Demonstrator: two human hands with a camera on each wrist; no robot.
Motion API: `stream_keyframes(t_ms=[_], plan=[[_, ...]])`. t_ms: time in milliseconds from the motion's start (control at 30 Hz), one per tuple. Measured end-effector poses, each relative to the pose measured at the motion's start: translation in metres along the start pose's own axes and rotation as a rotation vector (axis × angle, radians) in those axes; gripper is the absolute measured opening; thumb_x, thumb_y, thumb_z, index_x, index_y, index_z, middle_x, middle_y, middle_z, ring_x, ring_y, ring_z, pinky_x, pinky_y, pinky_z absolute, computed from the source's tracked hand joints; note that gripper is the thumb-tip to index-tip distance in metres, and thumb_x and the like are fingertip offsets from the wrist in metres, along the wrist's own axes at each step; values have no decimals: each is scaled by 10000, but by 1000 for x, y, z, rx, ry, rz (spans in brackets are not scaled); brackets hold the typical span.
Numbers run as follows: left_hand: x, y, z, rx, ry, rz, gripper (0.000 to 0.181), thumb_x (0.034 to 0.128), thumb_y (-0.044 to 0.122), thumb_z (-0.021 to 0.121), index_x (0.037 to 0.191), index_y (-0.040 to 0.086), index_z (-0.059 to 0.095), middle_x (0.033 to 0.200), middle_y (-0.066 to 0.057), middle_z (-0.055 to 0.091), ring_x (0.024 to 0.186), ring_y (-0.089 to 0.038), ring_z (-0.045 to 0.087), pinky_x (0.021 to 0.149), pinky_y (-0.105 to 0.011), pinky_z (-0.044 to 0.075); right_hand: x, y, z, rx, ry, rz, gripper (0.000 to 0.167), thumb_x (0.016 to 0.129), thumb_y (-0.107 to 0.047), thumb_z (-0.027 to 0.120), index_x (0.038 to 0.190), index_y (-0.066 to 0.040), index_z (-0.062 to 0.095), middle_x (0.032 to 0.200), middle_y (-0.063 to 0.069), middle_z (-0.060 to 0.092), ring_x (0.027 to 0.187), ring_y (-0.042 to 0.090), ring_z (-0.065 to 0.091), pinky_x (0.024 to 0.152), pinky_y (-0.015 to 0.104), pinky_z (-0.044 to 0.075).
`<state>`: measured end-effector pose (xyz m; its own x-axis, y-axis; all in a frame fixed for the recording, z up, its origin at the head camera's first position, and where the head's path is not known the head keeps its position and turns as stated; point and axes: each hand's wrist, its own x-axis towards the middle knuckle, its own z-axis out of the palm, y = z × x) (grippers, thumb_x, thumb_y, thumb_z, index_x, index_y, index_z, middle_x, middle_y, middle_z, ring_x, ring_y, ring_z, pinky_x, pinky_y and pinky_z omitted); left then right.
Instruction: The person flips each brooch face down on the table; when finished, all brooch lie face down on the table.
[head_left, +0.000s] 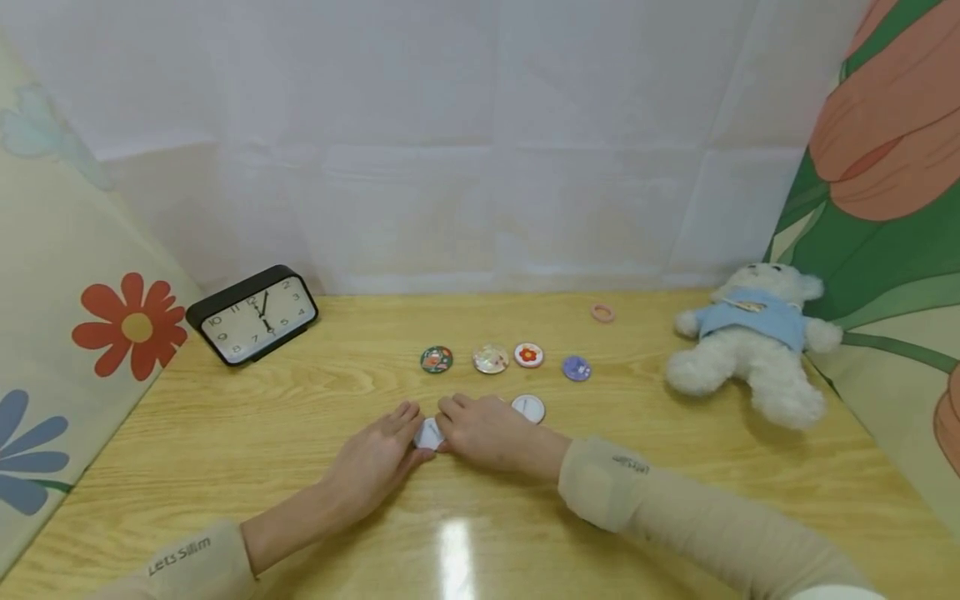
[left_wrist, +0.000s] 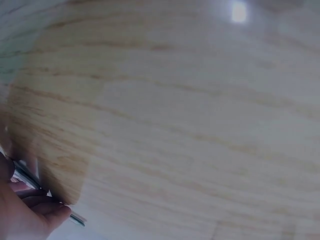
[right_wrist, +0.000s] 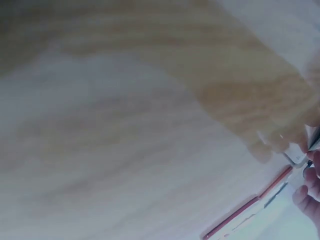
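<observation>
Both hands meet at a round pin badge (head_left: 430, 435) turned with its white back up, low over the wooden table. My left hand (head_left: 367, 462) grips it from the left; the left wrist view shows thumb and fingers around a thin dark-edged disc (left_wrist: 77, 220). From the right, my right hand (head_left: 483, 429) pinches the same badge, its fingers bent. Just behind the right hand lies another white-backed badge (head_left: 528, 408), and a further one is mostly hidden under that hand. In the right wrist view, red-edged badges (right_wrist: 235, 216) lie edge-on beside the fingers.
Behind the hands lie a green patterned badge (head_left: 437, 359), a cream one (head_left: 491, 358), a red-flower one (head_left: 528, 355) and a purple one (head_left: 577, 367). A pink ring (head_left: 602, 312) is farther back. A black clock (head_left: 255, 317) stands left, a white plush bear (head_left: 753, 342) right.
</observation>
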<state>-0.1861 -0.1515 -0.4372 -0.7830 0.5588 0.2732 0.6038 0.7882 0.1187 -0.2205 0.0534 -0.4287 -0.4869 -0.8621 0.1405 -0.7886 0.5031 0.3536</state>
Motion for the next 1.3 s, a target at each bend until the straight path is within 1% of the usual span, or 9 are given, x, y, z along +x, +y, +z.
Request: stream_keyframes(t_ms=[167,300,533,700,833,967,1067,1167,1300], plan=[[0,0,1,-11,-1,0,521,914,268,696,1252,-110,577,1319,-284,535,1222,-404,531,966,-510,475,0,0,0,-85,-12,-9,439,1047,-439,362,1158,-113,635,1012,-13,538,839,100,502,498,194,454],[-1,-1,1,-16,2,1,518,909,266,701,1251,-103,578,1317,-287,534,1217,-407,533,963,-513,475,0,-1,-1,-83,-11,-7,421,1059,-407,340,1139,-116,633,1002,-12,534,829,100,499,502,187,458],[-1,-1,2,-36,24,-3,492,896,278,714,1227,-66,596,1300,-283,547,1209,-401,542,973,-508,466,-1,1,-5,51,-5,26,349,1065,-338,357,1060,-120,630,972,-14,528,829,103,490,536,176,454],[-1,-1,3,-47,52,2,492,882,267,734,1206,-78,599,1282,-286,563,1186,-402,560,965,-508,476,-1,0,-6,103,20,43,330,1062,-322,375,1028,-122,636,965,-9,540,836,110,503,549,184,463],[-1,-1,3,-66,45,-13,503,894,286,719,1212,-82,590,1286,-286,560,1197,-400,554,973,-508,471,0,-1,-8,149,18,70,305,1061,-306,390,1006,-136,638,949,-17,549,843,111,518,571,192,478],[-1,-1,2,-77,36,-21,515,905,284,704,1231,-93,574,1293,-290,553,1208,-402,544,968,-509,474,2,-2,-10,186,-29,99,227,1044,-244,441,1020,-153,648,954,-23,568,865,110,539,576,190,485],[-1,-1,3,-77,37,-22,524,902,277,710,1240,-98,569,1290,-289,556,1206,-401,545,961,-505,480,3,-3,-10,246,-57,151,234,1040,-232,447,1065,-148,664,996,-17,606,912,112,573,621,214,527],[-1,-1,3,-79,42,-22,536,894,279,718,1243,-99,567,1281,-289,561,1201,-401,549,961,-503,480,4,-3,-7,343,-20,211,284,1050,-265,432,1097,-139,682,994,-12,625,901,110,590,668,233,546],[0,0,2,-88,58,-12,554,876,267,737,1248,-105,562,1273,-308,557,1186,-421,553,947,-517,484,3,-1,-6,493,125,258,224,1016,-238,531,1123,-132,696,992,-15,677,877,104,631,753,214,539]])
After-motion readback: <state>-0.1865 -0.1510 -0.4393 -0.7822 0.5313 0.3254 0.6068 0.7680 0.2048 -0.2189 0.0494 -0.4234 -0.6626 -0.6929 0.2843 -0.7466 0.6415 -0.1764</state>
